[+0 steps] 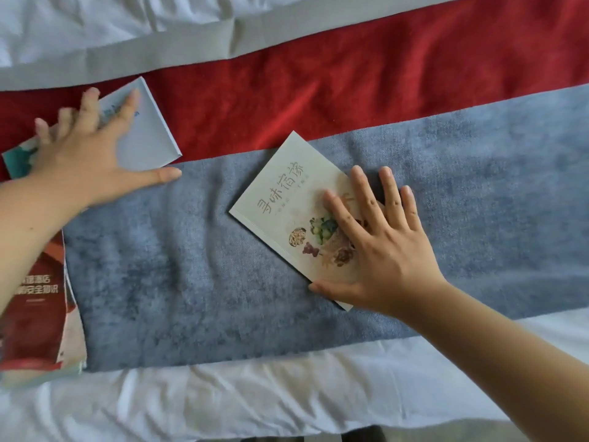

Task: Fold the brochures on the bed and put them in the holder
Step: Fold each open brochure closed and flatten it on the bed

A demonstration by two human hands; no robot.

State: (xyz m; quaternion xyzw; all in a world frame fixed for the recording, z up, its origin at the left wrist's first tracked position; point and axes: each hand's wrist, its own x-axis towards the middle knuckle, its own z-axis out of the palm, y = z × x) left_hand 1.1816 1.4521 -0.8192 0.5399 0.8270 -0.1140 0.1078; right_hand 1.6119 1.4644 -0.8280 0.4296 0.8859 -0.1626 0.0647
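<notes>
My left hand [86, 154]: palm down, fingers spread, resting on pale blue brochure [146, 135]; thumb stretched out over grey-blue cloth [191, 282].
My right hand [379, 247]: flat, fingers spread, pressing cream brochure [280, 193], which lies closed on same cloth.
Brochures counted: four.
Third, teal brochure [17, 161]: partly under left hand.
Fourth, red brochure [35, 314]: beside left forearm.

green brochure [277, 193]: matt paper, smooth cover.
pale blue brochure [149, 135]: smooth paper, matt.
red brochure [35, 314]: paper, perhaps slightly glossy; blurred at the edge of view.
blue runner [191, 282]: plush cloth, soft mottled nap.
red band [350, 90]: velvety cloth, deep pile.
grey band [159, 55]: flat woven cloth, matt.
white sheet [223, 403]: thin matt cloth, creased.
</notes>
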